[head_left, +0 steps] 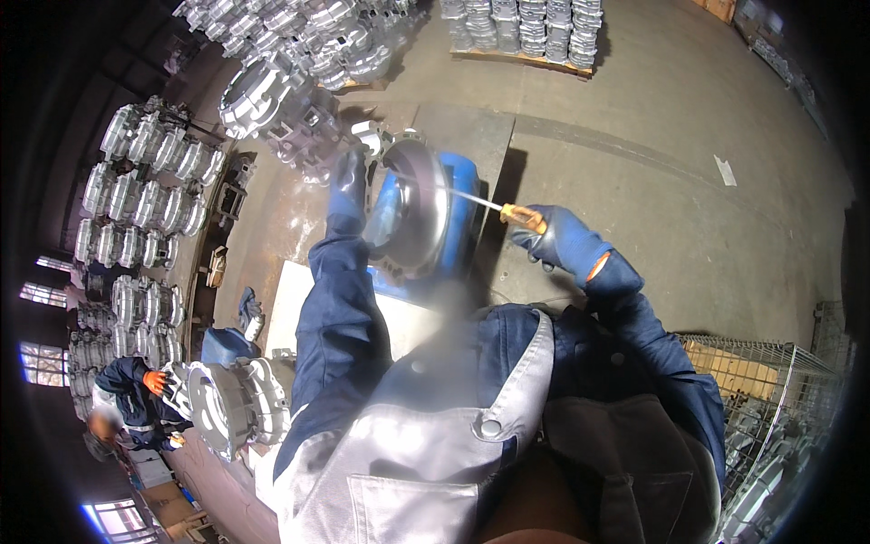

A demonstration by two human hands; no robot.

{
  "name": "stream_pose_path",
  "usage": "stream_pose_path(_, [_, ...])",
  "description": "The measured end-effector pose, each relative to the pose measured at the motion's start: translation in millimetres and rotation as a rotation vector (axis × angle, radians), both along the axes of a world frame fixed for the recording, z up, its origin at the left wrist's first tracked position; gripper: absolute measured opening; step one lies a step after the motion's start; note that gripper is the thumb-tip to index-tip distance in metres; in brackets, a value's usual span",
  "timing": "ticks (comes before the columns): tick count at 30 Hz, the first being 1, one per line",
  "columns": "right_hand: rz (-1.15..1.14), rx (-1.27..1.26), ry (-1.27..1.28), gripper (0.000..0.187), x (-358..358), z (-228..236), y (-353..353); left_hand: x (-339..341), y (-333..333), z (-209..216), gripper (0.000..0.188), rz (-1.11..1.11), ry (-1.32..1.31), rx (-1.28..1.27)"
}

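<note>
Gripping tool [523, 218] by yellow handle in right hand [564, 241], with shaft toward right side of ring [428, 204], likely for reach and clear view. Holding left hand [348, 181] by ring's left side, perhaps to steady; cannot tell whether closed. Seeing ring above bench [467, 131], beside blue block [464, 204], maybe propped

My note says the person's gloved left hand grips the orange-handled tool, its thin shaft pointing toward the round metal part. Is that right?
Not quite: the hand is wrong. The head view shows the gloved right hand gripping the orange-handled tool, its thin shaft pointing toward the round metal part.
</note>
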State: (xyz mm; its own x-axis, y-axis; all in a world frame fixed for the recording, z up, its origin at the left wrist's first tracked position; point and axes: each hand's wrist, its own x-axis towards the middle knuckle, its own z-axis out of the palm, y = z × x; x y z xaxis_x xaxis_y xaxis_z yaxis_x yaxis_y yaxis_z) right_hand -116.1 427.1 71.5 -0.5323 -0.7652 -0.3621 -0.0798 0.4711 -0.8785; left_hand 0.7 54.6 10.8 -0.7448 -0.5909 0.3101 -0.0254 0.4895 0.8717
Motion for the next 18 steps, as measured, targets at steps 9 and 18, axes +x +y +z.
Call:
stream_pose_path(9, [-0.011, 0.080, -0.013, 0.033, -5, -1, -11, -2, -35, -46, 0.048, -0.010, 0.034, 0.201])
stream_pose_path(18, [-0.025, 0.082, 0.006, 0.035, -16, -6, -11, -8, -43, -53, 0.051, -0.060, 0.108, 0.308])
